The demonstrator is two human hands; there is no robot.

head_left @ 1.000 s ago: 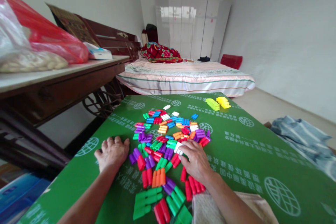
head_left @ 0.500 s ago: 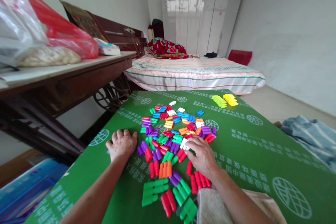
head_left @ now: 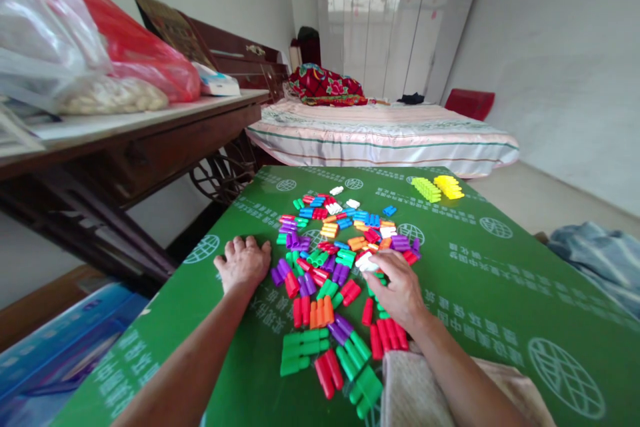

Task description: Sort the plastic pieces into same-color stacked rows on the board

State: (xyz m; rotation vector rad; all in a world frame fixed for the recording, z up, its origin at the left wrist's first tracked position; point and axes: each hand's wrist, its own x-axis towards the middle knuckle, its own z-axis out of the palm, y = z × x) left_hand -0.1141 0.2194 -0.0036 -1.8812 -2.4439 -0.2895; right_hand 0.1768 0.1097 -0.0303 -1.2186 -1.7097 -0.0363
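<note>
My right hand [head_left: 397, 287] is over the right side of a pile of bullet-shaped plastic building blocks, its thumb and fingers closed on a white building block [head_left: 367, 261]. Green blocks [head_left: 384, 312] show partly beneath that hand. My left hand [head_left: 245, 263] rests palm down on the green board [head_left: 450, 307], left of the pile, fingers apart and holding nothing. Nearest to it are purple blocks [head_left: 281, 271] joined to a red one. Closer to me lie an orange block [head_left: 321, 313], a large green block [head_left: 304, 350] and a red block [head_left: 329, 373].
Lime-green [head_left: 426, 190] and yellow [head_left: 449, 187] block stacks stand at the board's far right. A beige cloth [head_left: 420, 383] lies under my right forearm. A side table [head_left: 200, 117] with plastic bags is at left; a bed [head_left: 390, 130] stands beyond the board.
The view has shifted slightly, so the scene sits further right. My right hand has risen a little with the white building block, and more green blocks show below it. My left hand stays put.
</note>
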